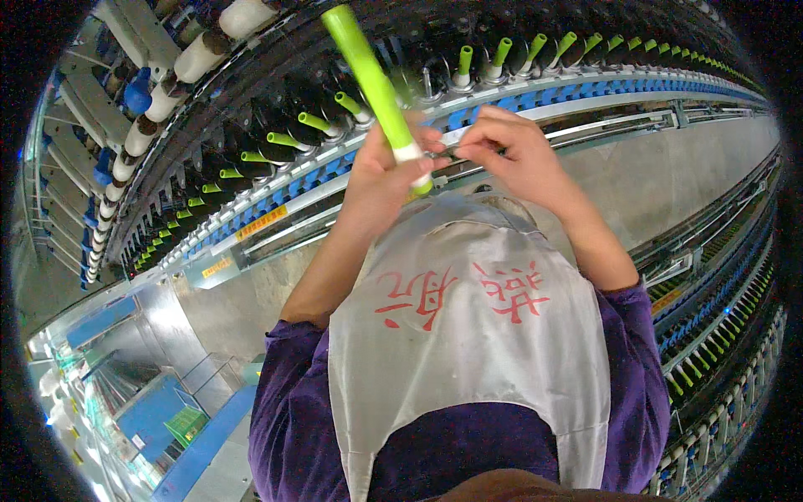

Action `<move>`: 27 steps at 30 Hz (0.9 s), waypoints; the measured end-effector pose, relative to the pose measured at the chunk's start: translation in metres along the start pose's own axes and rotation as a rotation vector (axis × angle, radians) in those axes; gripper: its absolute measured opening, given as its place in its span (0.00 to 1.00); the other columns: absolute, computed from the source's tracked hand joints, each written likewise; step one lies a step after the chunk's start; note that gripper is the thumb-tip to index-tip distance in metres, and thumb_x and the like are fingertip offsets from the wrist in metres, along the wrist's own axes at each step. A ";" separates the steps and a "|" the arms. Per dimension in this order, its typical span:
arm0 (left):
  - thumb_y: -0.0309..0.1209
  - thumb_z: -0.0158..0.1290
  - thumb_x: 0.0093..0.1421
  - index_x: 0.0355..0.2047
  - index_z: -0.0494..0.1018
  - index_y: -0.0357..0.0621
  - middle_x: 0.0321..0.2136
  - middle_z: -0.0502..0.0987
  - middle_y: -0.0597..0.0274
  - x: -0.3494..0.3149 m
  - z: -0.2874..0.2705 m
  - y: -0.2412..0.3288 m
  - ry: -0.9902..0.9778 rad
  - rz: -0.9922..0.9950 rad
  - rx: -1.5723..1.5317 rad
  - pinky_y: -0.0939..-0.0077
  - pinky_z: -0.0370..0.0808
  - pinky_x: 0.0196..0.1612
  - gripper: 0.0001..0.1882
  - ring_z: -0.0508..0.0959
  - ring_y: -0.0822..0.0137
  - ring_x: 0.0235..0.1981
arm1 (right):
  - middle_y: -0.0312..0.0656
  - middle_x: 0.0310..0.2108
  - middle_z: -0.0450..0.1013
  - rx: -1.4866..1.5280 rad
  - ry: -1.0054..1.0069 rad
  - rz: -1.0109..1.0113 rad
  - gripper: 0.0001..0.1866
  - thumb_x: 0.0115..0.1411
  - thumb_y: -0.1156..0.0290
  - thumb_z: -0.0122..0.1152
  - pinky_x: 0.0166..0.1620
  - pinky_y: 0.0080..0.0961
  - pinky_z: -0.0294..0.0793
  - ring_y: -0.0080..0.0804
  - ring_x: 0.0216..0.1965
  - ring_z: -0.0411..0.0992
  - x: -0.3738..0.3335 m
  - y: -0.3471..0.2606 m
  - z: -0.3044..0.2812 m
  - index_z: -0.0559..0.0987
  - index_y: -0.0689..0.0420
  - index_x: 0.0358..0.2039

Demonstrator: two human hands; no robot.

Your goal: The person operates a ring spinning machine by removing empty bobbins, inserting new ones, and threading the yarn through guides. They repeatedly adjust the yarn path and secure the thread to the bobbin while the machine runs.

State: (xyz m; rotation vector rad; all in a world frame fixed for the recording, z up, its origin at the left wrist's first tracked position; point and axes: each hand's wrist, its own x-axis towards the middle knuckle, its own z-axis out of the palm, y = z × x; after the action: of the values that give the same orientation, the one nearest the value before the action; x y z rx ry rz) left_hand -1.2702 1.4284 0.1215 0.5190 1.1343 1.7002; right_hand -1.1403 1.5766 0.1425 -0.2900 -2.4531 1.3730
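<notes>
My left hand [376, 180] is closed round the lower part of a long lime-green bobbin tube [366, 71]. The tube tilts up and to the left, with a band of white yarn [407, 153] near its lower end. Close beside it, my right hand [514, 155] has its thumb and fingers pinched together. A small dark thing shows between the fingertips of both hands, too blurred to name. Both hands are above my white apron [468, 351], in front of the spinning machine's row of spindles.
A long row of green bobbins [465, 63] on spindles curves along the machine, above a blue-and-white rail [585, 88]. White yarn rolls [166, 99] hang at upper left. Another machine row [703, 360] is on the right. A green basket [186, 425] sits at lower left.
</notes>
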 end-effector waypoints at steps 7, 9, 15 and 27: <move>0.44 0.41 0.64 0.46 0.62 0.50 0.47 0.69 0.50 0.007 -0.005 -0.004 0.137 0.280 -0.420 0.43 0.59 0.56 0.15 0.67 0.54 0.52 | 0.33 0.25 0.62 0.281 0.031 0.133 0.04 0.54 0.74 0.59 0.33 0.17 0.60 0.20 0.30 0.61 -0.030 0.026 0.005 0.73 0.59 0.25; 0.46 0.39 0.64 0.42 0.64 0.52 0.51 0.67 0.48 0.008 -0.010 -0.001 0.219 0.311 -0.429 0.45 0.57 0.57 0.15 0.64 0.54 0.55 | 0.33 0.27 0.62 0.362 0.111 0.100 0.04 0.55 0.74 0.58 0.37 0.17 0.60 0.21 0.31 0.61 -0.033 0.033 0.008 0.72 0.58 0.26; 0.44 0.40 0.64 0.40 0.59 0.52 0.47 0.69 0.45 0.008 -0.024 -0.002 0.377 0.261 -0.434 0.43 0.59 0.55 0.12 0.67 0.52 0.52 | 0.37 0.34 0.67 1.314 0.412 0.221 0.04 0.59 0.71 0.54 0.54 0.26 0.63 0.31 0.45 0.68 -0.041 0.039 0.007 0.70 0.55 0.30; 0.42 0.39 0.65 0.39 0.56 0.50 0.44 0.70 0.44 0.001 -0.062 0.018 0.603 0.347 -0.366 0.44 0.68 0.46 0.11 0.72 0.48 0.46 | 0.32 0.19 0.59 0.751 1.492 0.826 0.06 0.62 0.67 0.47 0.22 0.18 0.56 0.22 0.21 0.56 -0.263 0.248 -0.160 0.69 0.55 0.31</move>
State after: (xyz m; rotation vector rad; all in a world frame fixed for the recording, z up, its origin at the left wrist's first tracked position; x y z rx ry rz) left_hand -1.3268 1.4001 0.1080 -0.0465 1.1397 2.4035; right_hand -0.8315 1.7471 -0.0361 -1.5020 -0.5286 1.3361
